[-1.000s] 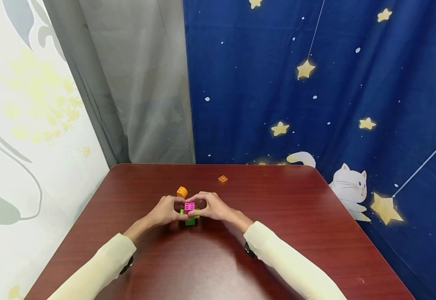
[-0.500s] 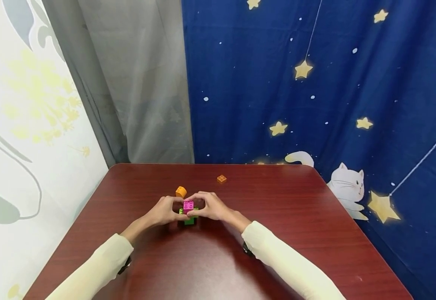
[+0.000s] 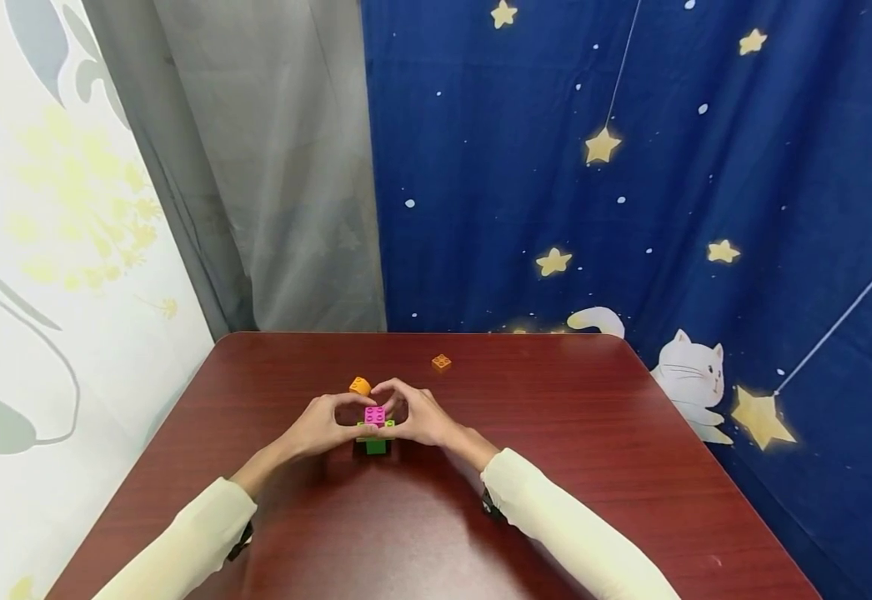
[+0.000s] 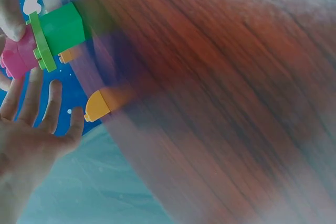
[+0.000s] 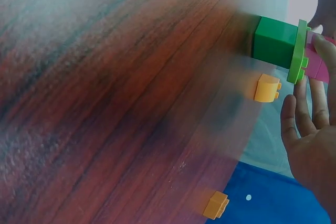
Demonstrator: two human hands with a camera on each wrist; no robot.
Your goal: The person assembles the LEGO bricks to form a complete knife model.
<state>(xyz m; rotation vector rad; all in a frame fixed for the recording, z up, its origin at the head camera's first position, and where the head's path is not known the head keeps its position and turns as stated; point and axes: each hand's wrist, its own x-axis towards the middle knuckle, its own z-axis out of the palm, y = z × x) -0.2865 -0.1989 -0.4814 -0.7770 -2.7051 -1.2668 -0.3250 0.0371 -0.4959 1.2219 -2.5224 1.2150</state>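
A pink brick (image 3: 374, 414) tops a small stack near the middle of the table. Under it lie a flat lime-green plate (image 4: 43, 43) and a taller green brick (image 5: 275, 41), whose base meets the table. From the left side my left hand (image 3: 322, 427) pinches the pink brick between thumb and fingers. My right hand (image 3: 424, 418) pinches it from the other side, its index finger arched above. The thumbs almost meet at the front of the brick. In the left wrist view the pink part is partly covered by a thumb.
Just behind the stack sits an orange brick with a curved side (image 3: 359, 386). Farther back and to the right is a small flat orange brick (image 3: 441, 362). The dark red table (image 3: 556, 433) ends at a blue star-patterned curtain (image 3: 496, 208) and a grey one.
The right index finger has risen slightly off the pink brick, and the thumbs have drawn closer together. The stack stays in place on the table; the head view has shifted a little.
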